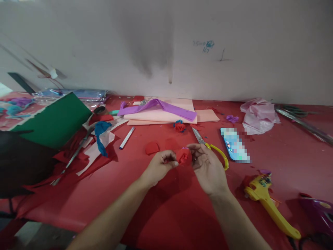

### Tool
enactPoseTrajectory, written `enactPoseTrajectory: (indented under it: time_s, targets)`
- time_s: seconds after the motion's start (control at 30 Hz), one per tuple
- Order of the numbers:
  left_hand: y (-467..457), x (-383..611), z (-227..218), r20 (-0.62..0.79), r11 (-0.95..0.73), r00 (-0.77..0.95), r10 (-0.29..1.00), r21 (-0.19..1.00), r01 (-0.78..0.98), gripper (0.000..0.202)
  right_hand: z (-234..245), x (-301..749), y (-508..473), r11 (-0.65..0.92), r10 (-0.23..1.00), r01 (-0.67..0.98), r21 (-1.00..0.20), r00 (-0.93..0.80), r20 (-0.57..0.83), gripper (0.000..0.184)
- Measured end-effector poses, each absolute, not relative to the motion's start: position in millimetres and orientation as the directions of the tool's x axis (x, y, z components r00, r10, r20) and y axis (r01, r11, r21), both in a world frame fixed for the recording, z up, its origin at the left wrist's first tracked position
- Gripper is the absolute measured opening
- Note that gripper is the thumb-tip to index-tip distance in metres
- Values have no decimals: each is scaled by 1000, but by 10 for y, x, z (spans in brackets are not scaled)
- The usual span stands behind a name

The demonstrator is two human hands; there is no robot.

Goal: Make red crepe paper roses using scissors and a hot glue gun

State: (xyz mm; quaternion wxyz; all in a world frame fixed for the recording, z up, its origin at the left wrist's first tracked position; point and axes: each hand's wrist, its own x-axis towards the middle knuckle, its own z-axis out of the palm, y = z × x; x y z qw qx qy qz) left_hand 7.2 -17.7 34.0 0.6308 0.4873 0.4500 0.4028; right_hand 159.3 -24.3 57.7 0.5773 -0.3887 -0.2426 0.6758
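Note:
A small red paper flower [184, 156] is held between both hands above the red table cover [166, 201]. My left hand [159, 167] pinches its left side with closed fingers. My right hand [208, 167] curls round its right side, fingertips on the paper. Just behind my right hand lie yellow-handled scissors [212, 147]. Two red paper squares [152, 148] lie beyond the flower, and a finished red and blue flower [179, 126] sits farther back.
A phone [235, 144] lies to the right of the scissors. A yellow glue gun [270, 205] and a purple object [321, 213] are near right. Peach sheets with a purple strip [161, 109], green card [54, 119], pink tissue [258, 116] and paper scraps crowd the back and left.

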Motion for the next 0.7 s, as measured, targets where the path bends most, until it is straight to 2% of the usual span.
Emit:
enactPoseTrajectory:
  time_s: [0.13,0.37,0.47,0.7]
  targets:
    - [-176,64,332,-194,221,267,944,972,-73,6,553,1610,-253,-197,976,-559,-806,-35,-214,26]
    - [-180,55,308,-224,244,372,901,970,-8,5,613,1641,-241,-222,974,-533,-817,-82,-211,30]
    - [-177,58,323,-230,247,396,889,969,8,4,647,1649,-243,-219,975,-552,-804,-98,-198,30]
    - [-172,42,337,-243,260,399,884,966,12,5,701,1704,-253,-102,995,-649,-754,-53,-89,32]
